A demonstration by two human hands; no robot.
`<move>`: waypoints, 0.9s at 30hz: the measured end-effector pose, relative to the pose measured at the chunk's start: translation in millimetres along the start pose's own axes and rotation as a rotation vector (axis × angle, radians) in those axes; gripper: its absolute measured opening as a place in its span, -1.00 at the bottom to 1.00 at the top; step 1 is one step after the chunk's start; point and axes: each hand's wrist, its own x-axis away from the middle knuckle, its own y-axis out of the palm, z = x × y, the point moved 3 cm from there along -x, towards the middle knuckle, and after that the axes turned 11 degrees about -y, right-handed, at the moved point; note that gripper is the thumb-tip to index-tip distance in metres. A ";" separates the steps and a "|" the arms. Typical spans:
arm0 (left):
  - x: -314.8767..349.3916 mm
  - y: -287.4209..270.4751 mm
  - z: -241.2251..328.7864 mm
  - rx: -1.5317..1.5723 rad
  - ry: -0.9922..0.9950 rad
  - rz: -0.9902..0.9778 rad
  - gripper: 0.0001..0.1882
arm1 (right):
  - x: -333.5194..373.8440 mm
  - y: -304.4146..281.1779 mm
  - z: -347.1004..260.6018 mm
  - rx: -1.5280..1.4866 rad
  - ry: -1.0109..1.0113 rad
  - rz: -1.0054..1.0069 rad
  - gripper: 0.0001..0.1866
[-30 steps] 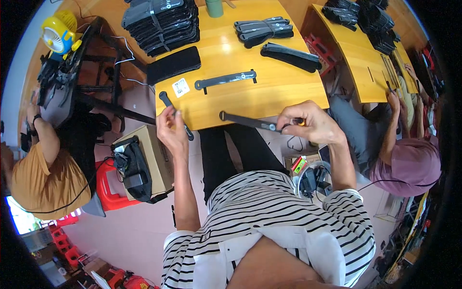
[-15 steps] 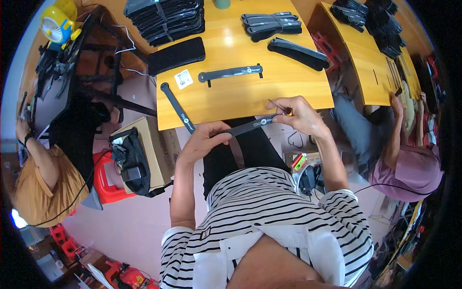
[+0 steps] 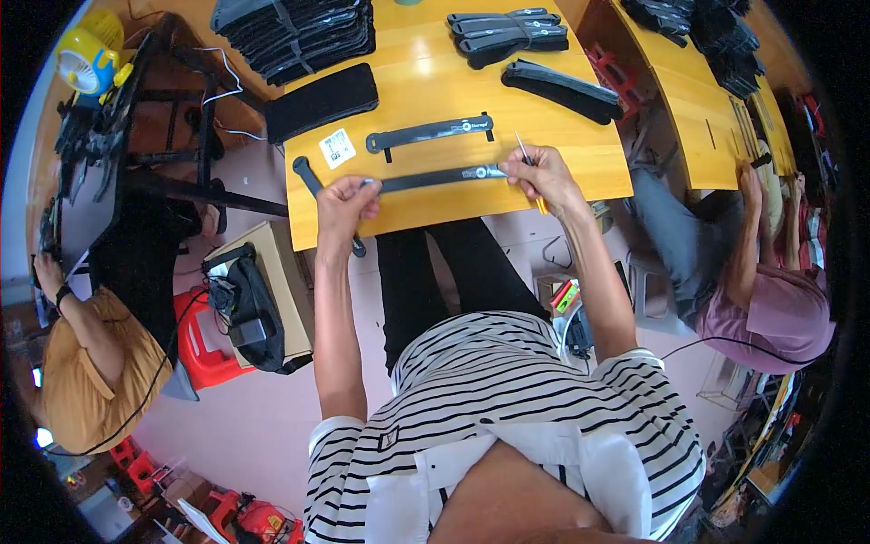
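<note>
Stretched over the near part of the table is a black strap [image 3: 430, 180] with pale print near its right end. My left hand [image 3: 340, 207] pinches its left end, and my right hand [image 3: 551, 177] grips the other end. A slim tool [image 3: 542, 207] also sits in my right hand, its yellow-orange handle below and thin pointed tip above; its exact kind is unclear. Just beyond lies a printed strap [image 3: 430, 134] with a looped left end, across two short dark strips. Behind my left hand a looped strap [image 3: 308, 175] runs over the table's front edge, partly hidden.
On the yellow table [image 3: 580, 168] are a white label [image 3: 336, 148], a flat black stack [image 3: 324, 102], a tall bundle [image 3: 294, 38], tied straps [image 3: 507, 34] and a loose pile [image 3: 562, 91]. A carton [image 3: 281, 281] stands left. Co-workers sit on both sides.
Both hands have moved forward, carrying the strap from the table's front edge to above the tabletop. They are farther apart, with the strap drawn out between them.
</note>
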 end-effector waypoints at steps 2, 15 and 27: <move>-15.1 -2.0 6.1 0.084 -0.002 0.040 -0.89 | -13.6 0.6 2.5 -0.048 0.006 -0.022 -0.90; -70.5 1.4 -0.1 0.113 0.052 0.141 -0.91 | -65.8 -6.0 13.5 0.093 -0.095 0.082 -0.92; -75.3 8.0 3.0 0.027 0.106 0.272 -0.90 | -74.1 -8.6 31.3 0.256 -0.179 0.249 -0.93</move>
